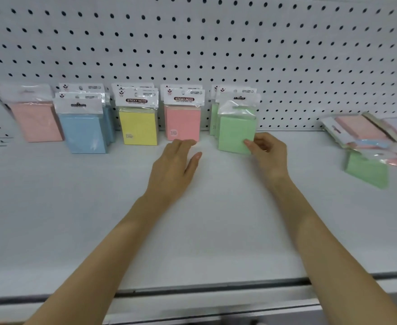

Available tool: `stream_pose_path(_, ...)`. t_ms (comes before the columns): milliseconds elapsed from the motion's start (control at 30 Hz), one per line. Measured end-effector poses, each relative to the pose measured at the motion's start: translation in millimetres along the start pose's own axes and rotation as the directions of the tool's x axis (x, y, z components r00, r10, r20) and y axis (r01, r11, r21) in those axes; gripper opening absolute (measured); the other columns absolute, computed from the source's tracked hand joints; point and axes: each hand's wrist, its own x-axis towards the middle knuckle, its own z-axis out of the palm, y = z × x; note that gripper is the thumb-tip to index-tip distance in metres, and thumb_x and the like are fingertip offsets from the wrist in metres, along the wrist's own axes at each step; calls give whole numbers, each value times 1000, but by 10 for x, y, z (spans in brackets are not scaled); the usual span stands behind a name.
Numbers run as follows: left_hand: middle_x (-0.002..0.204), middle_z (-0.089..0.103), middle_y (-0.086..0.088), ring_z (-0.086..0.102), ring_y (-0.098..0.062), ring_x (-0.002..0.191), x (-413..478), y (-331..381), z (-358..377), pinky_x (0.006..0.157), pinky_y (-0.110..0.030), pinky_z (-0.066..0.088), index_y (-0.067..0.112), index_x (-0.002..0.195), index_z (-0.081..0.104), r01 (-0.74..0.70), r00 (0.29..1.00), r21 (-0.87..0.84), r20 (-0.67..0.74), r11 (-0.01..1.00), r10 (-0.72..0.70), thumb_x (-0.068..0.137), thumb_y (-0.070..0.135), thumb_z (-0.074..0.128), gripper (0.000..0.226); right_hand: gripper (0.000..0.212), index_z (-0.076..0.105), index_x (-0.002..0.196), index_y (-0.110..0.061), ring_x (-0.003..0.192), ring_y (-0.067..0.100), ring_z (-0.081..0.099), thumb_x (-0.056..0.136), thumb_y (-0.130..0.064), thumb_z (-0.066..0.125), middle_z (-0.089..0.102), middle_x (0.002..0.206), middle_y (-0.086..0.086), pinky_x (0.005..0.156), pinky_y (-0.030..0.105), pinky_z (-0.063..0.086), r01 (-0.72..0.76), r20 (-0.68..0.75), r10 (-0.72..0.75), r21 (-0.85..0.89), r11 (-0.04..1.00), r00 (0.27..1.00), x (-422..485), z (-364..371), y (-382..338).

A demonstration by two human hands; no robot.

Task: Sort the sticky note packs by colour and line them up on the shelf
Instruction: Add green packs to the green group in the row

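So right hand (266,148) pinching front green pack (236,130) by its corner, prob so I can square it w/ the others; left hand (176,165) loose, holding nothing.

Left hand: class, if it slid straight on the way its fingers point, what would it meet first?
Most likely the pink pack standing just beyond the left hand; its fingertips look close to the pack's base, though depth is unclear.

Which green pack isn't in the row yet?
The green pack lying flat at the right, by the loose pile. The front green pack, pinched by the right hand, and those behind it stand at the pegboard.
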Motion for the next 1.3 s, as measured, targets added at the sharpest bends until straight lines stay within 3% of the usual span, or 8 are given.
stream_pose_path(100, 117, 58, -13, 55, -34, 105, 101, -79, 49, 79, -39, 48, 7, 124, 55, -125, 992, 149, 36, 981, 121, 94, 41, 35, 49, 7, 67, 88, -14, 69, 2, 57, 83, -18, 70, 62, 74, -9, 68, 11, 43, 6, -75, -17, -149, 989, 997, 125, 55, 40)
stream_pose_path(333, 132, 52, -9, 47, -34, 121, 203, -157, 116, 96, -42, 39, 17, 126, 56, -68, 995, 227, 81, 971, 50, 91, 50, 31, 53, 25, 57, 89, -21, 77, 11, 57, 77, -36, 73, 61, 83, -7, 74, 29, 47, -16, -139, -24, -282, 959, 990, 239, 153, 54)
stream_pose_path(567, 138, 47, -5, 41, -30, 126, 205, -156, 115, 101, -39, 33, 22, 130, 54, -30, 992, 264, 123, 964, -3, 90, 55, 24, 60, 29, 48, 95, -29, 74, 15, 53, 79, -32, 72, 53, 81, -7, 71, 32, 46, 206, -31, -232, -364, 908, 972, 235, 247, -7)
stream_pose_path(700, 139, 47, -7, 44, -32, 124, 195, -138, 108, 99, -41, 36, 20, 132, 53, -67, 990, 261, 141, 963, 30, 91, 54, 28, 59, 61, 40, 130, -29, 66, 6, 46, 79, -17, 72, 45, 77, -9, 70, 21, 43, 152, 16, -153, -224, 963, 988, 253, 214, -25)
stream_pose_path(767, 139, 48, -10, 47, -32, 123, 180, -126, 117, 99, -42, 37, 18, 133, 52, -132, 984, 254, 148, 958, 97, 93, 52, 30, 57, 70, 36, 136, -29, 65, 4, 44, 78, -10, 72, 44, 77, -9, 68, 12, 41, 149, 35, -146, -159, 976, 989, 260, 193, -15)
stream_pose_path(867, 141, 47, -9, 45, -28, 126, 219, -84, 126, 102, -40, 36, 19, 138, 48, -216, 965, 182, 187, 959, 182, 95, 50, 29, 57, 71, 37, 134, -31, 69, 3, 45, 77, -4, 71, 46, 81, -9, 67, 7, 40, 157, 25, -155, -97, 983, 988, 289, 191, 4)
stream_pose_path(1067, 154, 31, -2, 33, -22, 136, 419, -19, 256, 107, -32, 24, 24, 146, 37, -283, 930, 85, 269, 955, 252, 93, 53, 24, 62, 60, 44, 130, -26, 73, 10, 47, 79, -8, 70, 50, 90, -1, 68, 13, 44, 194, -27, -196, -52, 980, 980, 383, 216, 44)
stream_pose_path(1300, 157, 24, 3, 32, -20, 138, 477, -23, 323, 111, -32, 25, 19, 146, 37, -322, 904, 10, 300, 947, 304, 93, 55, 26, 65, 57, 45, 129, -28, 71, 11, 50, 81, -11, 70, 52, 101, 5, 68, 12, 44, 223, -88, -228, -66, 973, 970, 430, 246, 66)
